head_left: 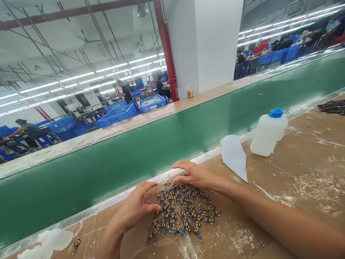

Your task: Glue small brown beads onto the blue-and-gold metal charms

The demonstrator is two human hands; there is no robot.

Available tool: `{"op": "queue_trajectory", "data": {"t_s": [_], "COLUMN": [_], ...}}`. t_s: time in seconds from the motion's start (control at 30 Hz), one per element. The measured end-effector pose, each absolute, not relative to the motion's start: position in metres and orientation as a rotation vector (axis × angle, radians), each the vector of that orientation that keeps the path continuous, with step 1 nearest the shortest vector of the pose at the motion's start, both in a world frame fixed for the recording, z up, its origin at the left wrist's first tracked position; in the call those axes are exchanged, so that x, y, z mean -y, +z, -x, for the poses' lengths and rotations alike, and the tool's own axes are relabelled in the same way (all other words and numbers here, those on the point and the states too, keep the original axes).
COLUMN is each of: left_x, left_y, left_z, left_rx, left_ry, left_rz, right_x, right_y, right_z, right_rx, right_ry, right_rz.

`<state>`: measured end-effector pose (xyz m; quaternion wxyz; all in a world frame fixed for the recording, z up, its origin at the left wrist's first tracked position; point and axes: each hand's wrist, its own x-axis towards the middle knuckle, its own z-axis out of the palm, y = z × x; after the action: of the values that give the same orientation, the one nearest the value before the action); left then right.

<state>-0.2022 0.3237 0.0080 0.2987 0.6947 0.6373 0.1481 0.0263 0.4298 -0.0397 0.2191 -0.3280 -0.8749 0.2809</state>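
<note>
A heap of small painted figurines (pixel 180 212), blue, yellow and brown, is spread over the brown tabletop in front of me. At its left edge is my left hand (pixel 140 203), fingers curved and apart, the thumb beside the nearest figurines. My right hand (pixel 192 175) reaches across the heap's far side, its fingers pointing left and spread, with some figurines under the palm. Neither hand shows anything held. A single figurine (pixel 76 246) lies apart, left of my left forearm.
Beyond the table edge runs a green conveyor belt (pixel 161 140). To the right are a white paper piece (pixel 234 154), a translucent bottle with a blue cap (pixel 266 135) and a dark pile (pixel 332 107). A whitish sheet (pixel 48 242) lies lower left. People work among blue crates (pixel 117 114) behind.
</note>
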Motion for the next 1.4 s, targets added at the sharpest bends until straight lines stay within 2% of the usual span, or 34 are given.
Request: {"op": "queue_trajectory", "data": {"t_s": [0.2, 0.37, 0.6, 0.83, 1.23, 1.4], "left_x": [-0.309, -0.281, -0.282, -0.302, -0.303, -0.304], "left_y": [0.006, -0.040, -0.086, -0.089, -0.083, -0.082], "left_z": [0.198, 0.203, 0.177, 0.162, 0.164, 0.162], "left_rx": [-1.810, -1.936, -2.167, -2.224, -2.138, -2.168], "left_ry": [-0.014, -0.145, -0.148, -0.114, -0.232, -0.231], "left_rz": [-2.001, -2.160, -2.309, -2.493, -2.496, -2.452], "right_x": [-0.391, -0.348, -0.333, -0.343, -0.366, -0.354], "right_y": [-0.034, -0.048, -0.058, -0.051, -0.059, -0.054], "right_z": [-0.072, -0.097, -0.062, -0.045, -0.149, -0.155], "right_rx": [2.569, 2.644, 2.662, 2.558, 2.517, 2.504], "right_ry": [0.800, 0.750, 0.712, 0.640, 0.451, 0.426], "right_rz": [0.915, 0.977, 0.963, 0.982, 1.078, 1.111]}}
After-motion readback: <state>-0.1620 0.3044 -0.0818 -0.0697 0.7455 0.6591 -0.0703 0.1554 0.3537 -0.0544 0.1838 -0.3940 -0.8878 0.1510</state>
